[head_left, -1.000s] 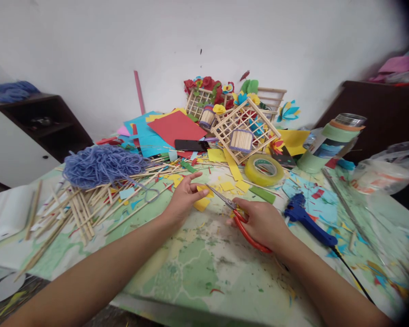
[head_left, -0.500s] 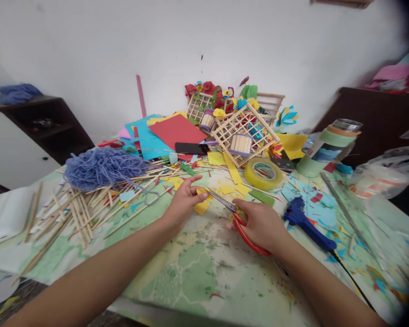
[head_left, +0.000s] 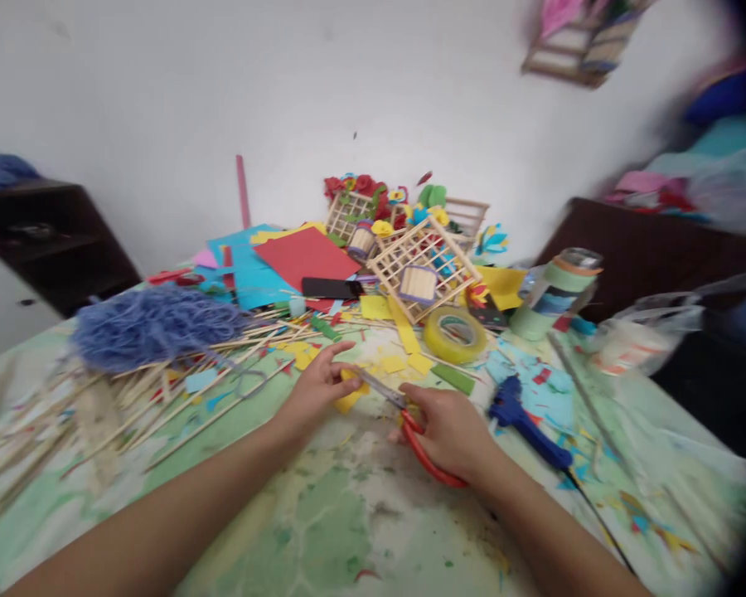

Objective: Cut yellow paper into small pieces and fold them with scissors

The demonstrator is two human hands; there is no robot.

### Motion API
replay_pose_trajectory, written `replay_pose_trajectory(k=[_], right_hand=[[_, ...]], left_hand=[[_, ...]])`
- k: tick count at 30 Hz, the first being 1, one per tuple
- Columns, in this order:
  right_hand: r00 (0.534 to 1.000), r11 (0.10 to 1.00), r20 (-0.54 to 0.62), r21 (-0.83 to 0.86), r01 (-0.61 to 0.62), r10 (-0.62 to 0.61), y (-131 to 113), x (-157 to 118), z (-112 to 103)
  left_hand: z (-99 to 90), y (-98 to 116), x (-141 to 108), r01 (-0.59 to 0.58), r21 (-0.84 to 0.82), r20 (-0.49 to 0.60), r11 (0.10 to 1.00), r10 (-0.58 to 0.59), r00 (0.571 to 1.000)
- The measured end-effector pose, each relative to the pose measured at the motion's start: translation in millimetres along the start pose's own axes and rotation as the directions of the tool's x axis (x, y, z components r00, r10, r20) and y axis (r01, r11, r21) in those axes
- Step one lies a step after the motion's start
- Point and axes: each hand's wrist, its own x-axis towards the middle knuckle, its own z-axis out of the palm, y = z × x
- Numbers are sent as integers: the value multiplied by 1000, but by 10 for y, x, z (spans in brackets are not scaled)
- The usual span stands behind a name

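Observation:
My right hand (head_left: 451,427) is closed round the red handles of a pair of scissors (head_left: 415,439). Their metal blades point up and left, with the tips close to my left thumb. Between thumb and finger, my left hand (head_left: 317,385) pinches a small piece of yellow paper (head_left: 351,382), partly hidden by the fingers and touching or nearly touching the blades. Behind the hands lie several cut yellow paper pieces (head_left: 393,364) on the table (head_left: 323,514).
At the left sit blue yarn (head_left: 155,326) and loose wooden sticks (head_left: 224,344). Clear tape (head_left: 454,336), a lattice frame (head_left: 432,264), red paper (head_left: 304,265) and a phone (head_left: 331,288) lie behind. At the right are a blue glue gun (head_left: 531,423) and a bottle (head_left: 556,294).
The camera has turned up and to the right, so the whole scene sits further left and lower. Both hands keep nearly the same hold on the paper and scissors.

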Motion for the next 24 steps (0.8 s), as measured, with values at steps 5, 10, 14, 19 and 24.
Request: replay_pose_trajectory(k=[5, 10, 14, 19, 24], right_hand=[[1000, 1000, 26, -6, 8, -7, -19, -7, -31], [1000, 999, 0, -33, 23, -23, -7, -14, -2], [1000, 997, -1, -71, 28, -29, 9, -17, 45], [999, 999, -24, -40, -27, 26, 38, 12, 79], [987, 987, 24, -12, -159, 159, 62, 34, -11]], left_hand=[[-28, 5, 22, 31, 42, -10, 999, -31, 999], [-23, 61, 21, 64, 109, -40, 992, -60, 997], [4, 85, 2, 80, 158, -46, 984, -74, 996], [-24, 100, 16, 172, 206, -116, 963, -150, 982], [-128, 159, 120, 164, 198, -270, 966, -107, 957]])
